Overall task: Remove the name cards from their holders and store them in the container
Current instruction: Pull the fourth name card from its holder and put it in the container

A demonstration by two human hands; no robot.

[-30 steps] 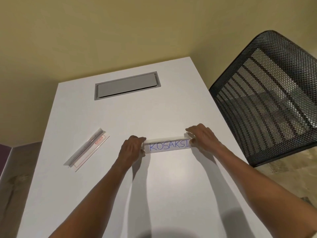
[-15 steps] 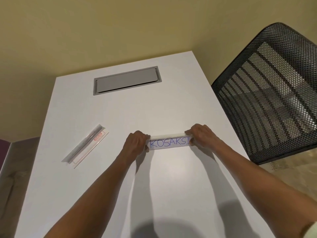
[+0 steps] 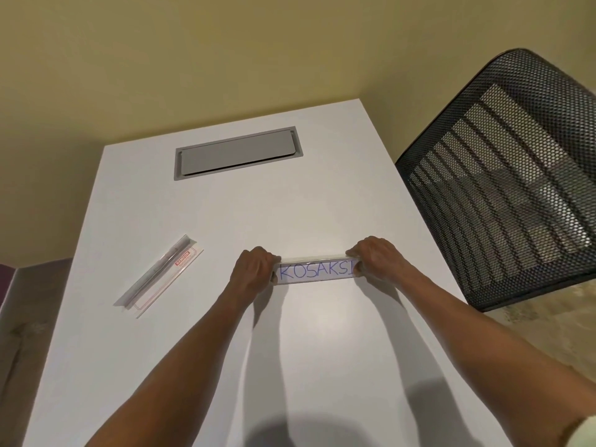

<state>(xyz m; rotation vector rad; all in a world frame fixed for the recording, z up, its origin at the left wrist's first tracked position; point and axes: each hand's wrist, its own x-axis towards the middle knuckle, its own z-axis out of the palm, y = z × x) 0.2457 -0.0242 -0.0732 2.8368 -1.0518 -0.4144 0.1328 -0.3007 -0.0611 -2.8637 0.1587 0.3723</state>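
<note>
Left hand (image 3: 254,269) and right hand (image 3: 375,258) each clamped on one end of clear plastic holder (image 3: 317,280) at white table (image 3: 322,350) centre; white "KOSAKSI" name card (image 3: 317,271) sat inside, not yet removed. Second clear holder (image 3: 158,279) lay well left, apparently empty. No container visible. Task judged early.

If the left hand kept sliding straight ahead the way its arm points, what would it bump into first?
Probably nothing soon: beyond the left hand, bare white table stretches on; the grey rectangular hatch lies about ahead, seemingly flush.
</note>
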